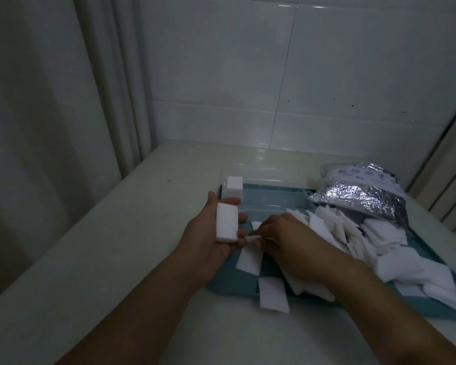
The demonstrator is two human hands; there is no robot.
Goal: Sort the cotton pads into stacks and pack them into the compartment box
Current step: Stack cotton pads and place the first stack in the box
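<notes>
1. Forearms fill the near view, both reaching out over the pale bench (pixel 121 233) toward a teal tray (pixel 229 287).
2. Left hand (pixel 213 233): its grip is closed round a small squared stack of cotton pads (pixel 226 223), thumb on one side, fingers on the other, stack held on edge.
3. Right hand (pixel 284 241): fingertips pinch a single pad (pixel 253 237) by its edge, just beside the left grip and close to touching it.
4. Loose pads (pixel 395 248) lie heaped on the tray to the outside of the right grip; a few strays sit below both grips, one hanging over the tray's near rim.
5. Beyond the left grip stands the clear compartment box (pixel 269 198), with one finished stack (pixel 234 186) in its corner compartment. A crinkled foil bag (pixel 363 198) lies beyond the heap.
6. Handling judgement: pads look feather-light, soft and limp, likely clingy. A single pad is best pinched at an edge; a stack needs squeezing across its flat faces, firmly enough to stop it fanning, gently enough not to crush it.
7. Risk: a loose hold lets the stack skew or shed pads.
</notes>
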